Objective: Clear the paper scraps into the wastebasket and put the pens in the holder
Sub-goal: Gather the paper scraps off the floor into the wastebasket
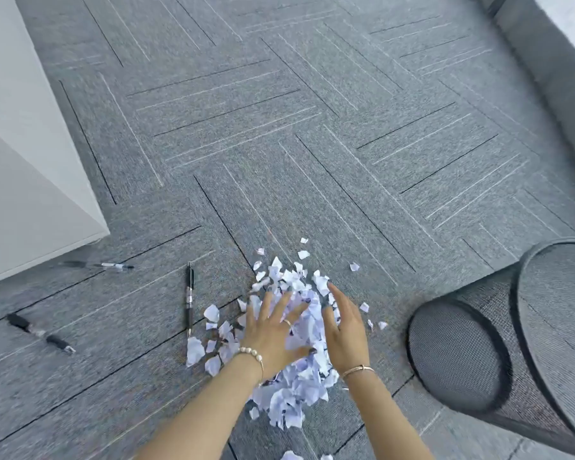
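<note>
Down on the grey carpet (312,127), the heap of paper scraps (296,376) sits between both hands. The left hand (273,330) lies flat with fingers spread on top of the heap; the right hand (346,330) stands on edge against its right side, fingers straight, gripping nothing. The mesh wastebasket (512,343) lies tipped on its side just right of the heap, mouth toward it. Three pens lie left: one (189,298) beside the scraps, one (39,333) farther out, one (103,265) by the white cabinet (30,194).
</note>
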A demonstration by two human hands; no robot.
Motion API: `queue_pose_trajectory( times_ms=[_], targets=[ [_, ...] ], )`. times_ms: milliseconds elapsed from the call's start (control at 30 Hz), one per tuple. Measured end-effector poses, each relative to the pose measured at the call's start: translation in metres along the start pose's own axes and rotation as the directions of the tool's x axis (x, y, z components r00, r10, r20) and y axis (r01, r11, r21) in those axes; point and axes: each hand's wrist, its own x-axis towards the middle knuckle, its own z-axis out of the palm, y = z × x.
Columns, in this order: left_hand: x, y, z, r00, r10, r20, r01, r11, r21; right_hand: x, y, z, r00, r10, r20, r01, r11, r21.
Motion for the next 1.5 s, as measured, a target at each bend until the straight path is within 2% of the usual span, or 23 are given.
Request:
queue_pose_trajectory(
  times_ms=[100, 300, 400, 500, 567, 667, 800, 933, 1167, 1333, 1500],
  targets=[
    [0.013, -0.001, 0.015, 0.997, 0.047, 0.054, -0.055, 0.985, 0.162, 0.003, 0.009, 0.004, 1.000, -0.022, -0.010, 0.022, 1.000, -0.009],
    [0.018, -0.006, 0.033, 0.994, 0.051, -0.095, -0.038, 0.991, 0.132, -0.007, 0.033, 0.002, 1.000, -0.021, 0.010, 0.022, 0.999, -0.046],
    [0.024, -0.009, 0.026, 0.984, 0.068, -0.164, -0.076, 0.996, -0.043, -0.010, 0.045, 0.006, 0.999, 0.027, 0.029, -0.024, 0.997, -0.076],
    [0.026, -0.011, 0.011, 0.967, -0.039, -0.253, -0.059, 0.928, -0.368, -0.014, 0.050, 0.011, 0.997, 0.044, 0.059, -0.036, 0.991, -0.132],
    [0.023, -0.011, 0.000, 0.945, -0.111, -0.308, -0.051, 0.880, -0.473, -0.018, 0.050, 0.015, 0.995, 0.006, 0.098, 0.011, 0.986, -0.166],
    [0.017, -0.011, -0.015, 0.928, -0.161, -0.336, -0.046, 0.845, -0.533, -0.021, 0.049, 0.029, 0.973, -0.003, 0.231, 0.062, 0.967, -0.248],
    [0.012, -0.018, -0.024, 0.924, -0.167, -0.344, -0.048, 0.841, -0.539, -0.012, 0.047, 0.058, 0.942, 0.001, 0.335, 0.130, 0.920, -0.369],
    [0.009, -0.032, -0.024, 0.921, -0.205, -0.332, -0.017, 0.829, -0.560, -0.002, 0.046, 0.076, 0.943, -0.044, 0.330, 0.184, 0.894, -0.409],
    [0.002, -0.040, -0.019, 0.927, -0.254, -0.276, 0.046, 0.807, -0.588, -0.001, 0.055, 0.081, 0.979, -0.114, 0.167, 0.162, 0.936, -0.313],
    [-0.004, -0.031, -0.034, 0.921, -0.252, -0.298, 0.040, 0.821, -0.569, 0.000, 0.045, 0.068, 0.995, -0.011, 0.096, 0.027, 0.985, -0.168],
    [-0.011, -0.007, -0.071, 0.903, -0.229, -0.364, 0.011, 0.858, -0.514, 0.006, 0.012, 0.017, 0.995, 0.087, 0.039, -0.087, 0.996, 0.008]
  ],
)
